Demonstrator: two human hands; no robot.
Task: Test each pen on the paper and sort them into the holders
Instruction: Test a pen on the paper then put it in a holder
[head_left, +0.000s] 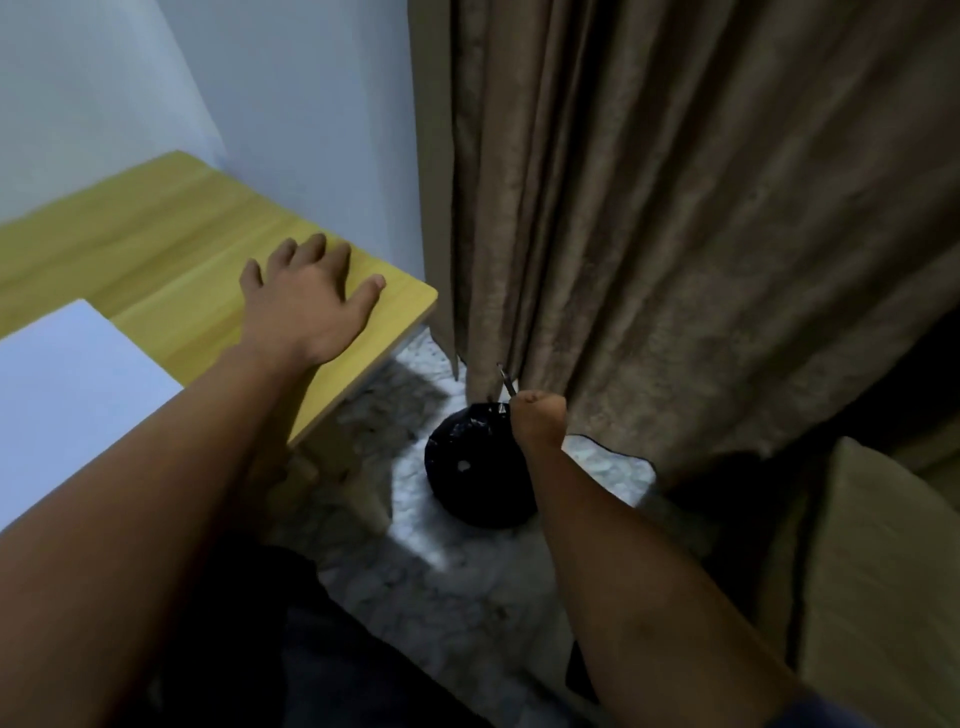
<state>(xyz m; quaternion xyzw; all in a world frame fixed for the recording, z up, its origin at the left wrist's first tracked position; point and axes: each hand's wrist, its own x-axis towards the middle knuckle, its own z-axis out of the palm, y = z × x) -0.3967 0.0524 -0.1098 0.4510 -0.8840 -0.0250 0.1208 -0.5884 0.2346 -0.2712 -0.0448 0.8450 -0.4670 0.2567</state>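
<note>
A: Where is our left hand (306, 296)?

B: It lies flat on the table (171, 239), near the far right corner. The fingers are spread wide and it holds nothing.

A: And our right hand (537, 418)?

B: It is off the table, low down by the brown curtain (675, 234). It is closed around a pen (506, 382). We see mostly the wrist side of the hand, so the fingers are hidden.

A: Which way does the pen point?

B: Only a thin, short bit sticks out of the top of the hand. That bit points up and a little to the left, toward the curtain. The pen stands nearly upright, just tilted. The rest is hidden in the hand, and we cannot tell which end we are seeing.

A: What is under that hand?

B: A round bin with a black bag (478, 467) sits on the pale speckled floor (467, 582), right next to the curtain. The hand is over its far right edge.

A: And the paper?

B: The white paper (67, 395) lies on the table at the left, well apart from the pen.
</note>
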